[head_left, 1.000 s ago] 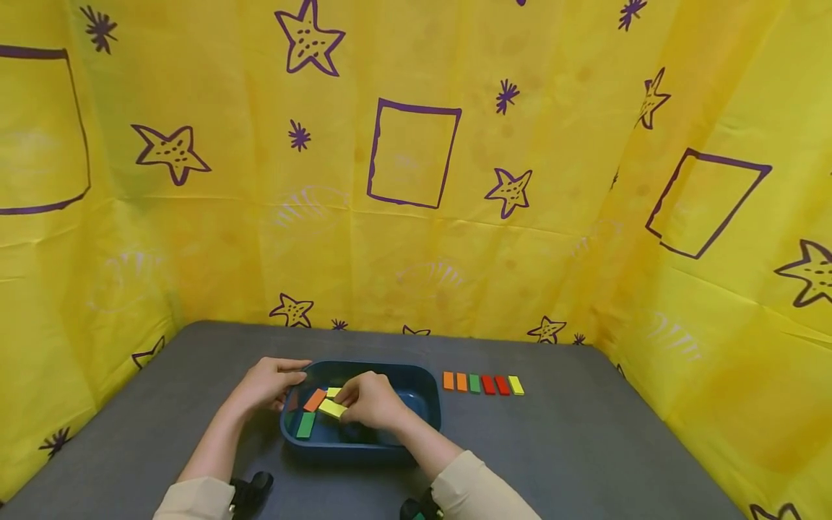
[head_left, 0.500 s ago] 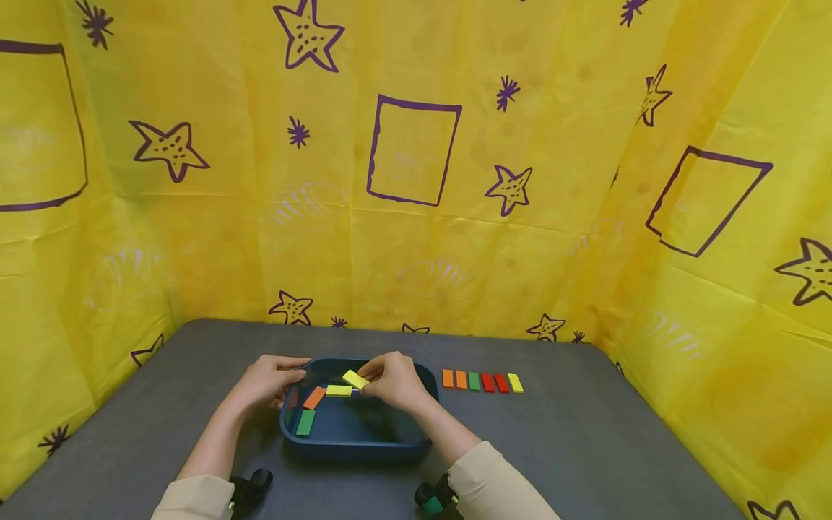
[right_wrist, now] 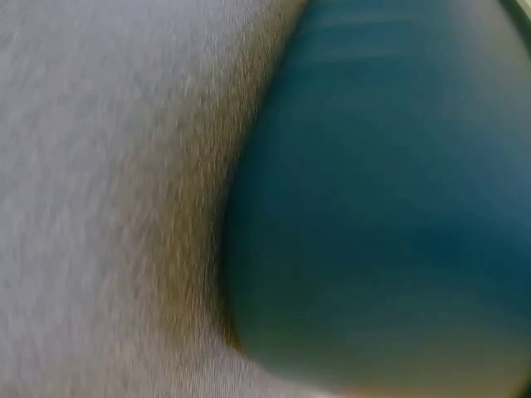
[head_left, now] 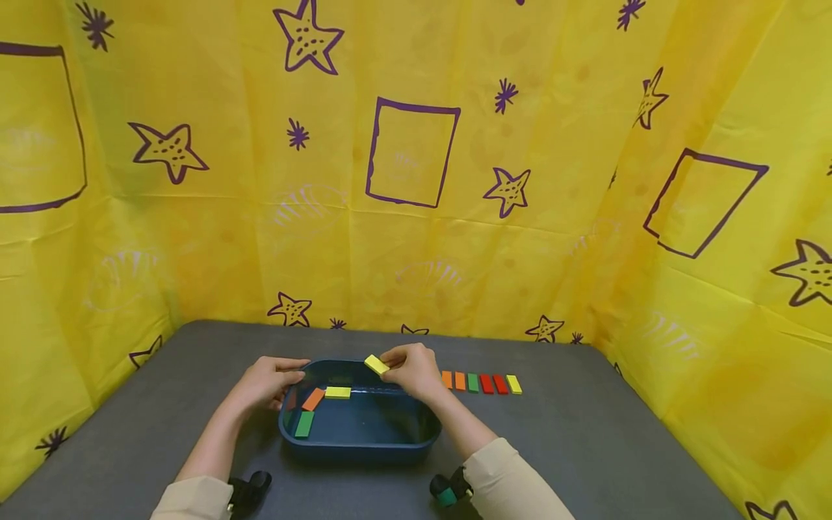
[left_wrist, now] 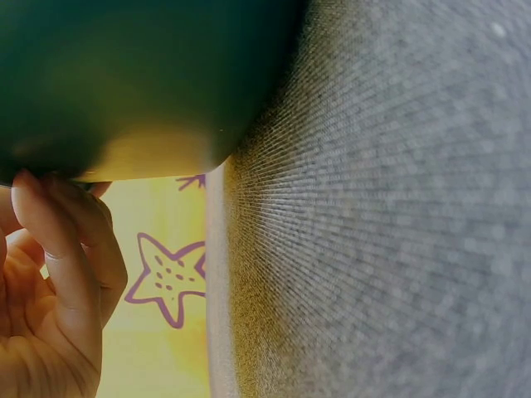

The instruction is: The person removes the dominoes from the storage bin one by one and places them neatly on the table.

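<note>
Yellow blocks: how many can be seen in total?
3: one yellow block pinched in the right hand, one inside the blue tray, one ending the table row. More may be hidden.
</note>
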The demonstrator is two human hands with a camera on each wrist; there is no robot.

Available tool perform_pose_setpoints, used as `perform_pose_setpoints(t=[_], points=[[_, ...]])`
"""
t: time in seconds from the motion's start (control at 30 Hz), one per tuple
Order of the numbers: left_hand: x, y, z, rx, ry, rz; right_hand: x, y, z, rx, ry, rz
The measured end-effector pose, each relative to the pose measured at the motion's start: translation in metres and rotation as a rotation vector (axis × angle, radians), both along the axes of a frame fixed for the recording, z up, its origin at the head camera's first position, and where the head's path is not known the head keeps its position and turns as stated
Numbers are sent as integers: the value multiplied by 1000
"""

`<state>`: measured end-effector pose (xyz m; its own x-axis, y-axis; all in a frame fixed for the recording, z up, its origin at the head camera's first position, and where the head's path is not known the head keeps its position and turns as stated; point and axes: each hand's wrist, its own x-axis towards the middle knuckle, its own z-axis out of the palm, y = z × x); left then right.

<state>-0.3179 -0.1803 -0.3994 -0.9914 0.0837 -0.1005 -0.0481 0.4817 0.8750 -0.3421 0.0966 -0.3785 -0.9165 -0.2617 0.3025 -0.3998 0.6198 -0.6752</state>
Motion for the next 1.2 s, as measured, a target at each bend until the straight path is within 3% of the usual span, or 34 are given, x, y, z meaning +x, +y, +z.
perform_pose_setpoints(t=[0.5,1.2], points=[[1,0,1,5,-8,5,-12,29,-1,-104,20,-133],[2,1,0,0,-6,6,-24,79,-12,-122,51,-373]])
